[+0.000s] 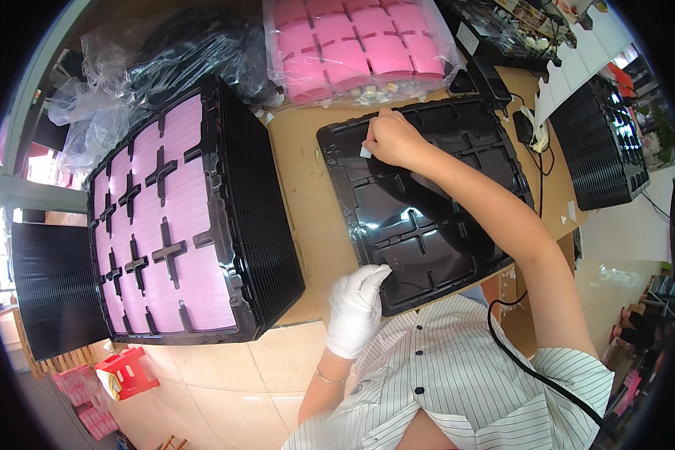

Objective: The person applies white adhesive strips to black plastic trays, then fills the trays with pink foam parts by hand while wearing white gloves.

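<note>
A shallow black plastic tray with moulded compartments lies in front of me on the cardboard-covered table. My left hand, in a white glove, pinches the tray's near left corner. Bare and closed, my right hand is over the tray's far left compartment, its forearm crossing the tray from the right. A small pale flat piece shows under its fingers; whether it is a sticker or a scrap I cannot tell. The right fingertips are partly hidden by the hand.
To the left stands a tall stack of black trays, pink sheets in the top one. Bagged pink pieces are at the back beside crumpled clear plastic. More black trays stand far right. A black cable crosses my front.
</note>
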Motion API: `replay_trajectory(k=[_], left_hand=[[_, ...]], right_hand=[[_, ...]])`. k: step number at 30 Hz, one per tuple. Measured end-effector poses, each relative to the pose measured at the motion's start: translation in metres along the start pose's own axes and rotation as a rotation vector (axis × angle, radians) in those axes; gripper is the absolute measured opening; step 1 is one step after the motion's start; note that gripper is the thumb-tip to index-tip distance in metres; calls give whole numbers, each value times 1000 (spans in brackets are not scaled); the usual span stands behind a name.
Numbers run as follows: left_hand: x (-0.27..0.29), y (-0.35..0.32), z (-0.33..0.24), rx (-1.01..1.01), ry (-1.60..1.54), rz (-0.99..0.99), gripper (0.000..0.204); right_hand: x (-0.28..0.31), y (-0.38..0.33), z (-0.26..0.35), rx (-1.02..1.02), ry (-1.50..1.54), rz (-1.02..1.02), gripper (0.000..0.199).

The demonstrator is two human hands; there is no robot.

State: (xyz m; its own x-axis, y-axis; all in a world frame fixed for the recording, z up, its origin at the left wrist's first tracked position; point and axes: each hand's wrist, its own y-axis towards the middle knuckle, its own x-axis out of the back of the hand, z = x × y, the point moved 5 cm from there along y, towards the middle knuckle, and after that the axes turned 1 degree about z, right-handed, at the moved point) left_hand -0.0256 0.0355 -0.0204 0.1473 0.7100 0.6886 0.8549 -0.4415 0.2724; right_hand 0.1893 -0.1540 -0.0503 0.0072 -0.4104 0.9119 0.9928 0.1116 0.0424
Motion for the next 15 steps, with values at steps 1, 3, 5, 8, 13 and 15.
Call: replay_trajectory(k=[1, 3, 5, 8, 13, 15], left_hand=[[-2, -1, 1, 21, -2, 29, 42], [-5, -1, 3, 41, -3, 61, 35], [0, -1, -1, -2, 23, -10, 48], [-1, 1, -2, -10, 21, -24, 48], [-3, 0, -3, -13, 38, -37, 47], [-3, -2, -1, -10, 38, -45, 47]], right_hand=[[1, 0, 1, -13, 0, 10, 19], [-1, 1, -2, -30, 1, 19, 20], [-4, 2, 2, 37, -17, -7, 17], [4, -4, 13, 352, -110, -105, 12], [31, -63, 23, 427, 622, 109, 10], [57, -101, -12, 295, 1112, 100, 7]])
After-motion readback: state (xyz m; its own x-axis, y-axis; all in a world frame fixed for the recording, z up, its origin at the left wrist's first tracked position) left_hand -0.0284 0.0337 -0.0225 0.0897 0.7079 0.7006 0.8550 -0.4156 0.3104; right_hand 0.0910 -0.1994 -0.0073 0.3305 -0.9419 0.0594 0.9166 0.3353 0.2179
